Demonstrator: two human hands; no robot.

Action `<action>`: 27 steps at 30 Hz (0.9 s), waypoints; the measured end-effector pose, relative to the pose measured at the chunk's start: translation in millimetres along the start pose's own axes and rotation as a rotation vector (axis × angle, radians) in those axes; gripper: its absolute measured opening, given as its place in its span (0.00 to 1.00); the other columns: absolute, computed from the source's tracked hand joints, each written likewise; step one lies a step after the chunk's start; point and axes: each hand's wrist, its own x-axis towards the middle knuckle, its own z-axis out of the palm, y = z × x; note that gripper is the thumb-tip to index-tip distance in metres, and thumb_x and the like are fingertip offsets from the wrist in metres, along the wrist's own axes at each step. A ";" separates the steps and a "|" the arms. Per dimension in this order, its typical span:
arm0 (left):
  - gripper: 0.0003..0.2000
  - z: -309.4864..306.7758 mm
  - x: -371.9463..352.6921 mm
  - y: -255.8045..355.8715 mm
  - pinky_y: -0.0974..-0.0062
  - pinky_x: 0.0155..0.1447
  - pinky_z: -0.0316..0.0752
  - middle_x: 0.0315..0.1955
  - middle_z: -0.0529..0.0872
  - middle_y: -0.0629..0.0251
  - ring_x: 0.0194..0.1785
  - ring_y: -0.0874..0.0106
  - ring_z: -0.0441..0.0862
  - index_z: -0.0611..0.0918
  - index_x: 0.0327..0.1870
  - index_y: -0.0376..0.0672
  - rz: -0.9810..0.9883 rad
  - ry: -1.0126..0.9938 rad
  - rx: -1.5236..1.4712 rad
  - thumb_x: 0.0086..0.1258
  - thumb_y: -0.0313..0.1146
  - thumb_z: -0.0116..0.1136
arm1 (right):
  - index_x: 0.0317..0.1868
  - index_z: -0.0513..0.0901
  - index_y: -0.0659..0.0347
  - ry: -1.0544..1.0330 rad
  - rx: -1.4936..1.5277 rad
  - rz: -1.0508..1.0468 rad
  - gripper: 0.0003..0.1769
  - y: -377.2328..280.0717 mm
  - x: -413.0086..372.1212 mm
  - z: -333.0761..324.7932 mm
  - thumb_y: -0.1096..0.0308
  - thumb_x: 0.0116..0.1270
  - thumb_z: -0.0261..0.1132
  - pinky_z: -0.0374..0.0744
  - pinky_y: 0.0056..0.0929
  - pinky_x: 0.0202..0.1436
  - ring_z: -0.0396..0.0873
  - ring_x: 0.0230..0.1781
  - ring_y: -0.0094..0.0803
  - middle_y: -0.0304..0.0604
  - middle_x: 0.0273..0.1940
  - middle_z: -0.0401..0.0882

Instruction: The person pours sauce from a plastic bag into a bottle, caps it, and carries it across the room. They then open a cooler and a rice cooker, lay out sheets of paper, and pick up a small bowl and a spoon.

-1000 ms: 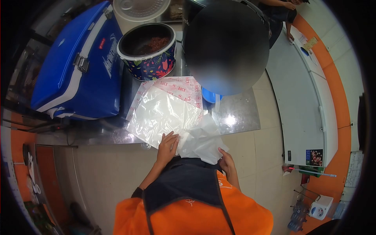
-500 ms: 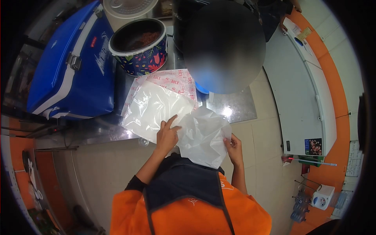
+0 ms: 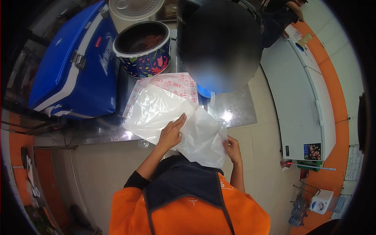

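Observation:
A thin, translucent white plastic sheet (image 3: 204,141) hangs over the table's front edge, crinkled in the middle. My right hand (image 3: 232,149) pinches its right edge between thumb and fingers. At the sheet's left side, my left hand (image 3: 171,134) stretches two fingers along the border with a glossy stack of plastic sheets (image 3: 150,111). Its other fingers are curled, with nothing visibly gripped. Beneath the stack lies white wrapping paper (image 3: 172,83) with red print.
A blue cooler box (image 3: 90,74) stands at the left of the metal table (image 3: 239,105). Behind the paper sits a floral pot (image 3: 147,64) containing reddish food. A blue container (image 3: 204,92) is partly hidden by a blurred dark area. Another person (image 3: 278,19) is beside a white chest freezer (image 3: 295,94).
The sheet is spread flatter, its upper edge now lying beside the stack. My left hand's two fingers have drawn together and shifted slightly right. My right hand keeps its pinch.

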 end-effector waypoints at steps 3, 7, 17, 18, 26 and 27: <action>0.37 7.2 -1.7 -9.1 0.70 0.44 0.78 0.69 0.63 0.75 0.37 0.64 0.76 0.65 0.68 0.49 0.092 0.065 0.024 0.50 0.19 0.51 | 0.52 0.78 0.70 0.014 0.078 -0.043 0.15 -23.3 1.2 -0.9 0.79 0.64 0.57 0.75 0.21 0.44 0.77 0.39 0.22 0.40 0.40 0.82; 0.38 0.7 -1.0 -3.8 0.69 0.43 0.78 0.69 0.63 0.72 0.37 0.63 0.77 0.64 0.69 0.47 0.113 0.090 0.014 0.49 0.18 0.50 | 0.52 0.78 0.70 0.000 0.112 0.011 0.16 -30.0 3.0 -10.3 0.79 0.64 0.57 0.75 0.22 0.44 0.77 0.39 0.22 0.40 0.40 0.82; 0.39 -17.2 20.4 5.3 0.66 0.50 0.77 0.72 0.57 0.67 0.53 0.57 0.78 0.61 0.70 0.43 0.146 0.200 -0.148 0.48 0.18 0.48 | 0.50 0.80 0.70 -0.052 0.052 0.020 0.16 -52.8 10.6 -19.7 0.81 0.62 0.54 0.75 0.21 0.42 0.77 0.37 0.23 0.40 0.39 0.82; 0.39 -19.1 22.0 5.9 0.66 0.50 0.77 0.72 0.57 0.67 0.53 0.57 0.78 0.61 0.70 0.43 0.147 0.201 -0.148 0.48 0.18 0.48 | 0.49 0.80 0.70 -0.056 0.037 0.023 0.16 -55.9 9.2 -20.3 0.81 0.62 0.54 0.75 0.21 0.41 0.77 0.37 0.23 0.40 0.39 0.82; 0.43 -29.4 27.7 12.0 0.71 0.39 0.78 0.72 0.56 0.69 0.40 0.59 0.82 0.59 0.72 0.50 0.140 0.153 -0.039 0.46 0.18 0.48 | 0.50 0.80 0.70 -0.108 -0.090 0.020 0.17 -74.1 12.4 -25.7 0.80 0.61 0.53 0.76 0.21 0.41 0.78 0.35 0.22 0.41 0.37 0.83; 0.43 -29.9 28.1 12.7 0.71 0.39 0.78 0.72 0.56 0.69 0.40 0.59 0.82 0.59 0.72 0.50 0.142 0.155 -0.038 0.46 0.18 0.48 | 0.50 0.80 0.70 -0.121 -0.089 0.023 0.17 -76.0 13.0 -26.0 0.80 0.61 0.54 0.76 0.21 0.41 0.77 0.35 0.22 0.41 0.38 0.83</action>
